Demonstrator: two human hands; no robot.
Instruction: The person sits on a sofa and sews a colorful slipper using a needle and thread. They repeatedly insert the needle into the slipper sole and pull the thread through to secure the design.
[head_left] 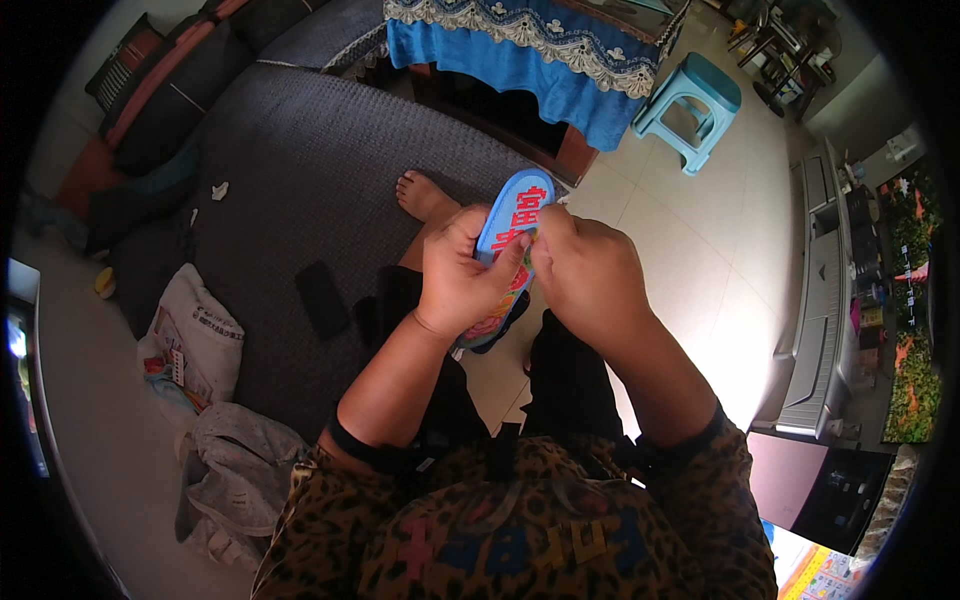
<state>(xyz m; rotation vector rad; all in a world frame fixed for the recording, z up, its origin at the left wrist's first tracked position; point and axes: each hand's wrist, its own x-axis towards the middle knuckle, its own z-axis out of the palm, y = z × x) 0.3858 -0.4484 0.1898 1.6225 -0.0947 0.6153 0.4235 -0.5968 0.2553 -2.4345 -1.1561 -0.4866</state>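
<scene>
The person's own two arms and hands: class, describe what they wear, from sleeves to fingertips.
Both tan-brown fabric sleeves carry black leopard-like spots, each ending in a plain black band near the elbow. The forearms are bare. The left hand and right hand wear no gloves; no watch or ring shows.

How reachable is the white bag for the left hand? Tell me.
Probably not as things stand: the left hand is occupied holding the insole, and the white bag lies well off to its left.

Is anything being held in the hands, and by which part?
The left hand holds a blue embroidered insole by its middle; whether the right hand, at the insole's right edge, also grips is unclear.
</scene>
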